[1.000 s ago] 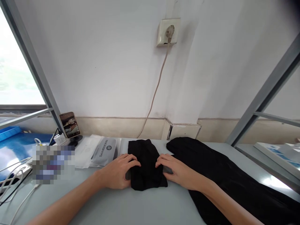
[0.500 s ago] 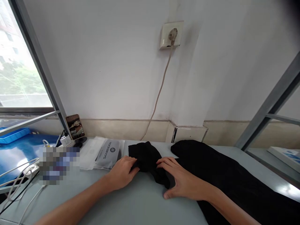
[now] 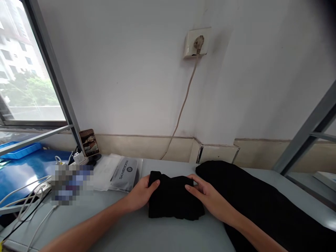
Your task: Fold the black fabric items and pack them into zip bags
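A piece of black cloth (image 3: 174,201), roughly rectangular, is held between my two hands just over the grey table. My left hand (image 3: 143,192) pinches its upper left corner, thumb in front and fingers behind. At the upper right corner my right hand (image 3: 203,194) grips it between thumb and fingers. The cloth's lower edge hangs loose and wavy. Right of it lies a larger spread of black fabric (image 3: 252,203), partly behind my right forearm.
Clear plastic bags, one printed ROCKBROS (image 3: 126,173), lie left of the cloth. Behind them a phone (image 3: 89,142) stands on a holder. White cables (image 3: 39,224) run along the left side. A plugged socket (image 3: 198,42) is on the wall; metal frame posts (image 3: 301,150) flank the table.
The crumpled black cloth is now spread into a flatter rectangle and drawn nearer to me. My right hand has closed on its upper right corner. The view has shifted slightly left.
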Available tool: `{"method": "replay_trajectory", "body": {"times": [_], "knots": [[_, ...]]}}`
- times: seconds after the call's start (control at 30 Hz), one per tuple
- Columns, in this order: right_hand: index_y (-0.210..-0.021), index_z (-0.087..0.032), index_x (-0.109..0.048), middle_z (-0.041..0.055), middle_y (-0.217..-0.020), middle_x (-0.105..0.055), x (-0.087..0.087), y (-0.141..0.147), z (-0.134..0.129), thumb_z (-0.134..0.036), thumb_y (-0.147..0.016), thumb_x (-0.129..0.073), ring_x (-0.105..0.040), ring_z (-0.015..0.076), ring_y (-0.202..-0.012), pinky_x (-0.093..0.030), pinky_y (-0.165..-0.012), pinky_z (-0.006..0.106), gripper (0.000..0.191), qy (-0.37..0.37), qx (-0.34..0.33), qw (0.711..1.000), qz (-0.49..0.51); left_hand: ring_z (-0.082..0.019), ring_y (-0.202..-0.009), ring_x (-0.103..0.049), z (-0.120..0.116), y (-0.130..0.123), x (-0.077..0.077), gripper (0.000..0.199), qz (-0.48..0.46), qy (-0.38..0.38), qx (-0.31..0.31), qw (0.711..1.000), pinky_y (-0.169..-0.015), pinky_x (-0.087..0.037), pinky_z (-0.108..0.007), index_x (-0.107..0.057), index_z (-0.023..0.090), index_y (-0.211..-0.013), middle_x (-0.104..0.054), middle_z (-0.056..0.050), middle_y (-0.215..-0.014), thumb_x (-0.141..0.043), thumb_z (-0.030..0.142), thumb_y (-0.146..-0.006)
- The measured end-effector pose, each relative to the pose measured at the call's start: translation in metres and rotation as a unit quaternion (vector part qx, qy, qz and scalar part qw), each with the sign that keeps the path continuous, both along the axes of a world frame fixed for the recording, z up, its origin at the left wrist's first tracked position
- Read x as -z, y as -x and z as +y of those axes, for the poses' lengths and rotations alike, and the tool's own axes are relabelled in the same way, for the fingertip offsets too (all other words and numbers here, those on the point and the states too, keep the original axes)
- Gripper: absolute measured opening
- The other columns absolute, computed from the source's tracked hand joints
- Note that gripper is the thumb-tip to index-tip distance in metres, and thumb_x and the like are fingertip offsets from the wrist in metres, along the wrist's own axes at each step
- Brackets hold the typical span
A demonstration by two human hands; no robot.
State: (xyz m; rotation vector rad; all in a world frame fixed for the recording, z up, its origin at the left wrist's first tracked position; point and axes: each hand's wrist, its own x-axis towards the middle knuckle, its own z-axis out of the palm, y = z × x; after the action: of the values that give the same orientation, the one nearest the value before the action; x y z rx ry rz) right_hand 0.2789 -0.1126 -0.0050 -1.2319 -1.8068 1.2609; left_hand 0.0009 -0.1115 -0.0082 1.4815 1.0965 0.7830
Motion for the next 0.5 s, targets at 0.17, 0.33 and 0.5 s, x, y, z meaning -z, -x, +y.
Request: {"method": "replay_trajectory", "body": {"times": [0.17,0.33,0.5], "knots": [[-0.122,-0.028,-0.05,-0.0014,-0.077,-0.066,0.012,0.005,0.005,-0.077,-0.089,-0.055,-0.066,0.0225,-0.068,-0.05,-0.061,0.033,0.059,0.047,0.023,0.998,0.046,-0.015,-0.062,-0.06,0.001,0.0,0.006,0.047,0.014,-0.003,-0.042,0.999,-0.043,-0.046,-0.023,-0.05,0.023,-0.123,-0.064,-0.004,-0.096,-0.056,0.062,-0.098],[-0.125,-0.03,-0.052,-0.0006,-0.08,-0.069,0.017,0.004,0.008,-0.076,-0.091,-0.051,-0.065,0.0229,-0.067,-0.05,-0.059,0.034,0.057,-0.008,0.044,0.999,0.017,-0.012,-0.057,-0.058,0.005,0.005,0.009,0.047,0.017,-0.032,-0.063,0.997,-0.043,-0.048,-0.022,-0.034,0.029,-0.141,-0.061,-0.002,-0.101,-0.051,0.049,-0.103],[-0.125,-0.03,-0.053,0.0,-0.08,-0.069,0.017,0.003,0.007,-0.068,-0.096,-0.049,-0.065,0.0239,-0.066,-0.05,-0.059,0.035,0.048,-0.076,0.055,0.995,-0.031,-0.014,-0.056,-0.057,0.005,0.009,0.004,0.033,0.198,-0.157,-0.042,0.967,-0.055,-0.049,-0.029,-0.047,0.026,-0.134,-0.059,0.002,-0.091,-0.047,0.039,-0.104]]}}
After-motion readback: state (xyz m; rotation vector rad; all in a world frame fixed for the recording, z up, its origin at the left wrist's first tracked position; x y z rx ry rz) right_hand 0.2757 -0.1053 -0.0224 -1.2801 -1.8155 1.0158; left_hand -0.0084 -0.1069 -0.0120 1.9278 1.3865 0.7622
